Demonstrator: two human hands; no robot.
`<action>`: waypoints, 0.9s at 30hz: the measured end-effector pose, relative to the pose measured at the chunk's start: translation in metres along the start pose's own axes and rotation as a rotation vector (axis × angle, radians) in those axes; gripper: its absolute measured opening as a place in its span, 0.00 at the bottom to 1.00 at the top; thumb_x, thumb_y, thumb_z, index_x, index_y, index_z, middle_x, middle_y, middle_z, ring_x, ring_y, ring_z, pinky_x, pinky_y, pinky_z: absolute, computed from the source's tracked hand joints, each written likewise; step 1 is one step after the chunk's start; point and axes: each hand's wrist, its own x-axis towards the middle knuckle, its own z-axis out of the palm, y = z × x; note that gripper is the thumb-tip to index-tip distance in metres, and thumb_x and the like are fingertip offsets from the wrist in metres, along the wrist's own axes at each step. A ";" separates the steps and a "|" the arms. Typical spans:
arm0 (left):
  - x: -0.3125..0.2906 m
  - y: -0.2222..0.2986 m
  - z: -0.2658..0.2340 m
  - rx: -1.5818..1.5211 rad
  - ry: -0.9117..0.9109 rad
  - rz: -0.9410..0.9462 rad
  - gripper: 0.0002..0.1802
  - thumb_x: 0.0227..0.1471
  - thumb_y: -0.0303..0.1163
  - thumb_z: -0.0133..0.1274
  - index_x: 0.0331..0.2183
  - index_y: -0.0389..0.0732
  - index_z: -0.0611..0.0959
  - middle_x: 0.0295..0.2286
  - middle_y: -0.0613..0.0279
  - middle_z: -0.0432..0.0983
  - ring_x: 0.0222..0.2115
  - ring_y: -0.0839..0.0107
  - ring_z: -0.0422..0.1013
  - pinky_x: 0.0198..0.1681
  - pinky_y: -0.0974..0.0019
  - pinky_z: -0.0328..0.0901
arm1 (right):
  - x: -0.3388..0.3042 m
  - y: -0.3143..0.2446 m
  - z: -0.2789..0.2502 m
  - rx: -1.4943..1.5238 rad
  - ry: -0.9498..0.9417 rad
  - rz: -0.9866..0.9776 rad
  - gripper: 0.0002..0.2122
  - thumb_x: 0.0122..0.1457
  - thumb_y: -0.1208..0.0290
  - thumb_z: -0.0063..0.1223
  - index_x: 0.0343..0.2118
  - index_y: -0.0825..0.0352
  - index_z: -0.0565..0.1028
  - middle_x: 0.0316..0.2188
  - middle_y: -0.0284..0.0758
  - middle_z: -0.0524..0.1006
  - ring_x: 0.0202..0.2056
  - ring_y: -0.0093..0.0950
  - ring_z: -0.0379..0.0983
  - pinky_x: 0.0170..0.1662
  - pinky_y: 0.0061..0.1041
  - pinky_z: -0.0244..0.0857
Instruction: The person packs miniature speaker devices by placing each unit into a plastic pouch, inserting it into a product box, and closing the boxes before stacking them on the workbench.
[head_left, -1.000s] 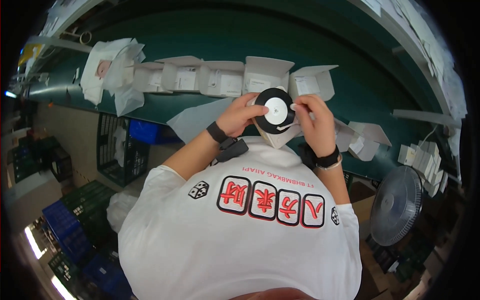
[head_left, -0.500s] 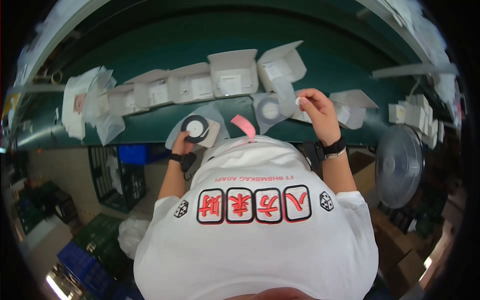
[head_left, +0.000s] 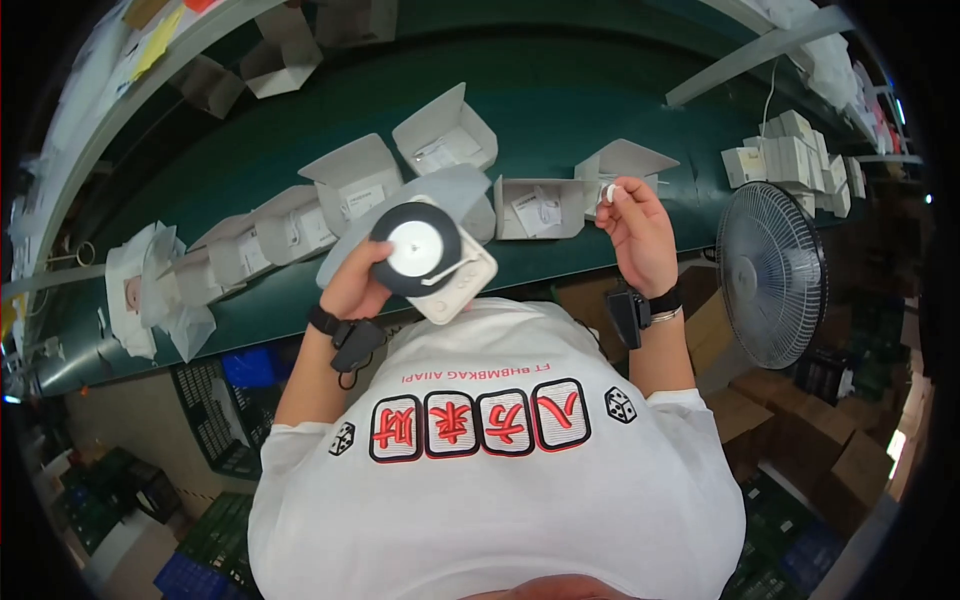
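My left hand [head_left: 355,285] holds a flat white device [head_left: 440,268] with a round black disc and white centre on top, lifted above the near edge of the green belt [head_left: 560,110]. A translucent plastic sheet [head_left: 440,195] lies just behind it. My right hand [head_left: 632,225] is raised to the right, pinching a small white piece [head_left: 609,191] between thumb and fingertips, right in front of an open white carton [head_left: 620,165]. Both wrists carry black bands.
Several open white cartons [head_left: 355,180] lie in a row along the belt, some with paper inserts. A caged fan [head_left: 772,270] stands at the right. Stacked small white boxes [head_left: 790,155] sit far right. Blue and green crates [head_left: 215,400] are below the belt.
The black-and-white device moved from both hands to my left hand alone and now sits centre. My right hand has drawn apart to the right with a small white piece.
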 end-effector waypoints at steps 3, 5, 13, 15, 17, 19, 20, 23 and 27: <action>0.011 -0.004 0.044 0.070 -0.045 -0.032 0.30 0.55 0.35 0.50 0.57 0.35 0.67 0.52 0.53 0.70 0.52 0.63 0.68 0.57 0.58 0.63 | 0.002 -0.010 0.011 -0.037 -0.120 0.042 0.08 0.64 0.76 0.49 0.45 0.68 0.74 0.34 0.32 0.76 0.34 0.22 0.73 0.41 0.21 0.69; 0.008 -0.003 0.056 0.125 -0.017 -0.010 0.29 0.56 0.36 0.50 0.57 0.35 0.68 0.51 0.53 0.71 0.52 0.63 0.69 0.56 0.59 0.64 | 0.001 -0.011 0.024 -0.105 -0.176 0.092 0.10 0.63 0.77 0.49 0.48 0.68 0.74 0.35 0.33 0.76 0.35 0.23 0.74 0.42 0.22 0.69; 0.009 -0.034 0.117 0.262 0.053 0.082 0.23 0.61 0.42 0.49 0.49 0.34 0.74 0.42 0.56 0.75 0.42 0.71 0.73 0.44 0.67 0.70 | -0.009 -0.035 0.023 -0.818 -0.694 -0.341 0.11 0.58 0.79 0.55 0.44 0.68 0.79 0.35 0.36 0.78 0.34 0.24 0.75 0.38 0.22 0.68; 0.008 -0.040 0.119 0.300 0.049 0.052 0.23 0.60 0.44 0.49 0.46 0.34 0.76 0.38 0.59 0.77 0.37 0.74 0.74 0.38 0.70 0.71 | -0.013 -0.033 0.025 -0.844 -0.719 -0.435 0.10 0.56 0.79 0.57 0.41 0.68 0.80 0.35 0.36 0.78 0.33 0.26 0.75 0.37 0.22 0.68; 0.002 -0.041 0.128 0.313 0.082 0.050 0.23 0.60 0.46 0.49 0.44 0.34 0.76 0.37 0.60 0.76 0.35 0.75 0.74 0.36 0.71 0.70 | -0.017 -0.030 0.026 -0.897 -0.721 -0.638 0.07 0.52 0.79 0.61 0.36 0.69 0.81 0.34 0.37 0.78 0.32 0.28 0.75 0.35 0.23 0.68; -0.006 -0.039 0.137 0.360 0.114 0.027 0.24 0.60 0.48 0.49 0.42 0.34 0.77 0.34 0.61 0.76 0.31 0.77 0.73 0.32 0.73 0.69 | -0.020 -0.026 0.028 -0.902 -0.734 -0.683 0.07 0.51 0.79 0.62 0.34 0.69 0.81 0.34 0.37 0.78 0.32 0.29 0.75 0.35 0.23 0.68; -0.009 -0.038 0.140 0.353 0.122 0.036 0.24 0.60 0.48 0.49 0.42 0.34 0.77 0.34 0.61 0.76 0.31 0.77 0.73 0.32 0.73 0.69 | -0.019 -0.026 0.030 -0.912 -0.730 -0.735 0.06 0.49 0.79 0.63 0.32 0.69 0.81 0.33 0.37 0.78 0.31 0.31 0.75 0.35 0.24 0.68; -0.016 -0.034 0.143 0.405 0.121 0.054 0.27 0.59 0.51 0.50 0.42 0.34 0.77 0.34 0.62 0.76 0.31 0.77 0.72 0.33 0.73 0.68 | -0.023 -0.024 0.038 -0.936 -0.736 -0.820 0.06 0.47 0.80 0.64 0.31 0.69 0.81 0.33 0.38 0.79 0.31 0.33 0.75 0.35 0.25 0.68; -0.022 -0.033 0.129 0.408 0.114 0.037 0.28 0.58 0.53 0.52 0.42 0.34 0.77 0.34 0.62 0.75 0.32 0.77 0.71 0.34 0.73 0.67 | -0.027 -0.020 0.050 -0.973 -0.743 -0.931 0.07 0.46 0.81 0.64 0.31 0.70 0.80 0.33 0.38 0.79 0.32 0.34 0.75 0.34 0.26 0.69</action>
